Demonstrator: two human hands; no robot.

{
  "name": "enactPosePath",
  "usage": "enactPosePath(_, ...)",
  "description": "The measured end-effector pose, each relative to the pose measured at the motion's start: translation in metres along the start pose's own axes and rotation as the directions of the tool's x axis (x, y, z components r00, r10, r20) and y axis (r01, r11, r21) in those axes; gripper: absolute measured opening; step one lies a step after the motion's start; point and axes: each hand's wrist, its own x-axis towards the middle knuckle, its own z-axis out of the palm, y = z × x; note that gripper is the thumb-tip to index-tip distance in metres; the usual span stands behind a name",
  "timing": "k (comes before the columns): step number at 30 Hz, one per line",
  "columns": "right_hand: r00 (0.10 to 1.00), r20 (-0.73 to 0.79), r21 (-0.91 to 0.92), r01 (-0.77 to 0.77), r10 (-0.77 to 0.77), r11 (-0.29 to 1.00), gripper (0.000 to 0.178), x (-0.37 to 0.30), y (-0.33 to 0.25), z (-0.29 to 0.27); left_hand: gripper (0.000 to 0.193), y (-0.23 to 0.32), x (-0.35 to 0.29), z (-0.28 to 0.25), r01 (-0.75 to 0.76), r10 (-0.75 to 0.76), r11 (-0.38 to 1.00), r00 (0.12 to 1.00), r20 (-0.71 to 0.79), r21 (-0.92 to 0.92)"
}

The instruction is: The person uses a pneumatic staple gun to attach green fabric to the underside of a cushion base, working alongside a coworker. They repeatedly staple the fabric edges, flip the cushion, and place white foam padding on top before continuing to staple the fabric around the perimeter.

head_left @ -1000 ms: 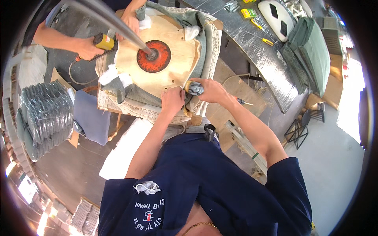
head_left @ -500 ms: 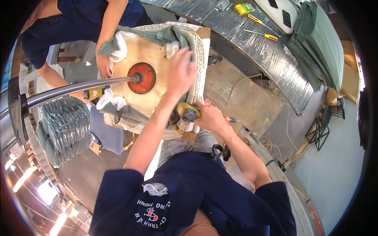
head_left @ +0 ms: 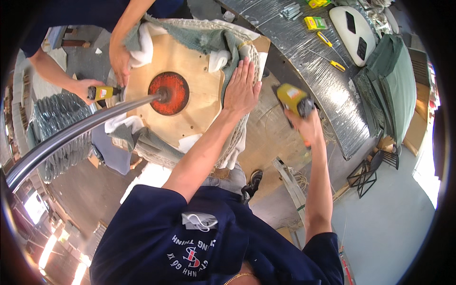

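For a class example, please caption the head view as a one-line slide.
Left hand laid on green fabric beside a wooden panel; right hand gripping a yellow pistol-shaped tool.

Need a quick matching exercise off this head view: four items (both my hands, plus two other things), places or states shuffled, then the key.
1. Left hand
2. Right hand
3. Red disc
4. Yellow-handled screwdrivers

A. Gripping a yellow-and-dark tool
B. On the dark, shiny table
C. Laid flat over the fabric edge
D. On the wooden board, at the metal rod's end

Pairs: 1-C, 2-A, 3-D, 4-B
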Motion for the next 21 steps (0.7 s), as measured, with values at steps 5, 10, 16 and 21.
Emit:
enactPosePath(5,0.963,0.204,-0.223,0.221,-0.177,0.949,0.042,0.087,-0.053,0.027,0.058,-0.014,-0.021,-0.014,0.008,-0.003,0.991,0.999,-0.038,0.134)
enactPosePath(10,0.914,0.368,-0.383,0.318,-0.173,0.867,0.045,0.123,-0.072,0.044,0.057,-0.030,-0.047,-0.027,0.018,-0.018,0.986,1.000,-0.003,0.166)
enactPosePath(16,0.914,0.398,-0.549,0.306,-0.079,0.778,0.049,0.131,-0.095,0.053,0.057,-0.025,-0.064,-0.034,0.040,-0.044,0.986,0.999,0.020,0.165)
enactPosePath(21,0.942,0.318,-0.552,0.279,-0.110,0.786,0.048,0.129,-0.097,0.073,0.059,-0.027,-0.078,-0.037,0.093,-0.101,0.982,0.994,0.043,0.166)
